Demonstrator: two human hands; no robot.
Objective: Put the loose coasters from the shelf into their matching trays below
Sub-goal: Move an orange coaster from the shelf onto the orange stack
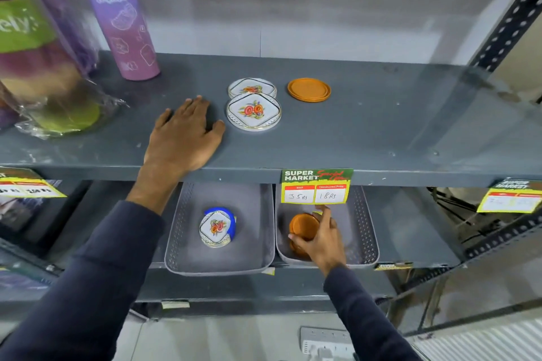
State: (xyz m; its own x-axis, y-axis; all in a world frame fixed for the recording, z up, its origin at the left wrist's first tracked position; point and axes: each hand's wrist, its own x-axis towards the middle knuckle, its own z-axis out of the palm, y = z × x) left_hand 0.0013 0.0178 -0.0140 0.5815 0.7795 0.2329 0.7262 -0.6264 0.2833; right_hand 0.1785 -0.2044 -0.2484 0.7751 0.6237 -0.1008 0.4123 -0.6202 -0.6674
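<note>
Two white floral coasters lie on the grey shelf: one nearer, one behind it. An orange round coaster stack sits to their right. My left hand rests flat on the shelf just left of the floral coasters, holding nothing. Below, the left grey tray holds a stack of floral coasters in a blue holder. My right hand is inside the right grey tray, fingers closed around orange coasters.
A purple bottle and plastic-wrapped bottles stand at the shelf's left. A price tag hangs from the shelf edge over the right tray. A perforated metal upright rises at the right.
</note>
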